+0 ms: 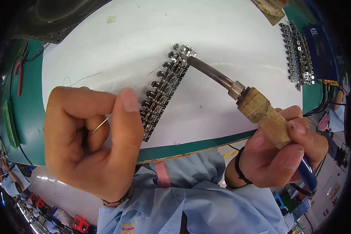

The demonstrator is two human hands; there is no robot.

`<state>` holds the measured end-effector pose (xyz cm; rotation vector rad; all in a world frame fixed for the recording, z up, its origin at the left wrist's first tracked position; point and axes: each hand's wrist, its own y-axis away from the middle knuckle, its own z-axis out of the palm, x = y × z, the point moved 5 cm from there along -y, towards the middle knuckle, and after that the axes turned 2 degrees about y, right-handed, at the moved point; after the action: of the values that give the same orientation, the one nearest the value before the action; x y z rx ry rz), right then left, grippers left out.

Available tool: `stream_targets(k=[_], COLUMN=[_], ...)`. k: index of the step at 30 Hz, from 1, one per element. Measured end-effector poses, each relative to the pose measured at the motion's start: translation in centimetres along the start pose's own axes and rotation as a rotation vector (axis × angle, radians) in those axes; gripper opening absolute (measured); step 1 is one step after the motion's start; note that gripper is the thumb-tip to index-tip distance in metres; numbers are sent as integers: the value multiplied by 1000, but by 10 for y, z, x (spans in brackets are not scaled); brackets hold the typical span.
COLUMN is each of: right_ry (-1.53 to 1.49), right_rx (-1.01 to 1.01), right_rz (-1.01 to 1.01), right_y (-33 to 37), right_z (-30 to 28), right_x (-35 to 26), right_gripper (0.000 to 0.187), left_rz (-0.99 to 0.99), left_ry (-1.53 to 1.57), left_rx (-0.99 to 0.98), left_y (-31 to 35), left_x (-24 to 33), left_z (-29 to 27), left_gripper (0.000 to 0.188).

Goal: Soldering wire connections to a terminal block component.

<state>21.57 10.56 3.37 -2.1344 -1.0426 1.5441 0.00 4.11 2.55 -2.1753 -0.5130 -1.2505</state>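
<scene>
A strip of small circuit boards [165,91] lies slantwise on the white sheet, with a row of metal connectors along its left edge. My left hand [93,136] pinches a thin solder wire [147,75] between thumb and forefinger; the wire's end reaches the strip near its far end. In my right hand [284,156] is a soldering iron [216,76], gripped by its tape-wrapped handle. The iron's tip rests at or just above the far end of the strip, close to the wire's end. I cannot tell whether they touch.
White paper [214,113] covers much of the green bench [191,152]. More board strips [296,54] lie at the far right beside a dark blue box [319,50]. At the left are red-handled pliers [19,80] and a green board [10,124]. Other people sit in the background.
</scene>
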Motion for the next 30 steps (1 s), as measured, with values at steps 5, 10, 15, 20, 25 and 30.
stream_targets(k=[5,10,15,20,25,30], right_ry=[60,91,112,128,148,161], right_rx=[-64,-95,-107,-121,-137,-154], right_rz=[13,21,26,28,28,29], right_y=[-1,-2,-4,-5,-7,-2], right_z=[3,5,14,19,25,19], right_x=[-6,-9,-10,-14,-16,-23], right_gripper=[27,28,30,32,34,37], left_rz=[15,19,36,-4,0,-16], left_ry=[-13,-12,-23,-34,-69,-55], left_rx=[-5,-13,-26,-9,-30,-9], left_y=[1,2,3,4,4,6], left_x=[3,5,6,9,10,14], left_z=[1,3,3,4,7,6], left_gripper=[23,23,23,22,22,22])
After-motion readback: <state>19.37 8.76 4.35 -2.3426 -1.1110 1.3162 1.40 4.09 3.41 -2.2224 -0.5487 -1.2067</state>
